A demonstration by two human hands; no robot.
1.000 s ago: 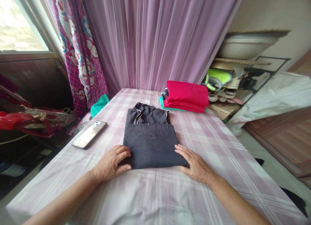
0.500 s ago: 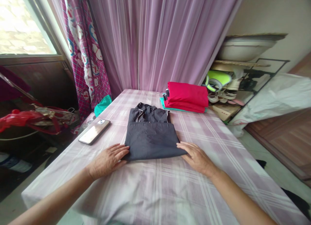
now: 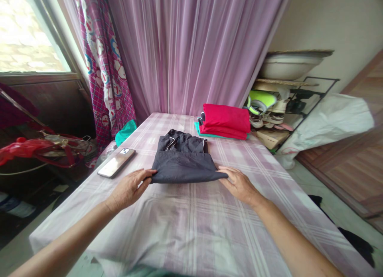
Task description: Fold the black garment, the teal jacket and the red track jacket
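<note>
A dark jacket [image 3: 184,165] with white piping and a zip near its collar lies partly folded in the middle of the table. Its near edge is raised slightly off the cloth. At the left corner of that edge, my left hand [image 3: 130,187] pinches the fabric between thumb and fingers. My right hand [image 3: 239,185] grips the opposite corner the same way. The collar end points away from me and rests flat on the plaid tablecloth [image 3: 167,229].
A phone [image 3: 116,163] lies left of the jacket. Folded red clothing [image 3: 226,120] sits on teal cloth at the far right. Purple curtains [image 3: 185,50] hang behind the table. A shoe rack [image 3: 299,105] and a white sack [image 3: 332,121] stand to the right.
Both hands have closed on the jacket's near corners and lifted that edge, moving it away from me. Before, the hands lay beside the corners with the edge down on the table.
</note>
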